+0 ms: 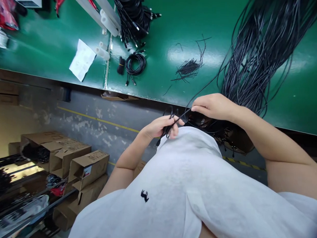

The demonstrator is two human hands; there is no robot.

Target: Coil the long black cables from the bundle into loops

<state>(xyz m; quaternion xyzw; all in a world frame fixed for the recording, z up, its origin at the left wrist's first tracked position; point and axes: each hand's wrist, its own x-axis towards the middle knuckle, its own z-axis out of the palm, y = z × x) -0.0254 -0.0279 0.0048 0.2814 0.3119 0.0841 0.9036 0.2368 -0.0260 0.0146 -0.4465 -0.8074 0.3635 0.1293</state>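
Note:
My left hand (pixel 166 127) is closed around a few loops of a thin black cable (pixel 201 90), in front of my white shirt. A short cable end with a plug hangs below its fingers. My right hand (pixel 210 105) pinches the same cable a little farther along, just off the table's front edge. From there the cable runs up to a large heap of loose black cables (pixel 250 66) on the right of the green table (pixel 160 63). A small pile of short black ties (pixel 188 68) lies between the heap and a coiled black cable (pixel 135 64).
A thick cable bundle (pixel 132 17), white tubes (pixel 108 23) and a white paper (pixel 82 60) lie on the table's left part. Below its edge, cables hang over a box (pixel 238 137). Cardboard boxes (pixel 90 167) stand at the lower left.

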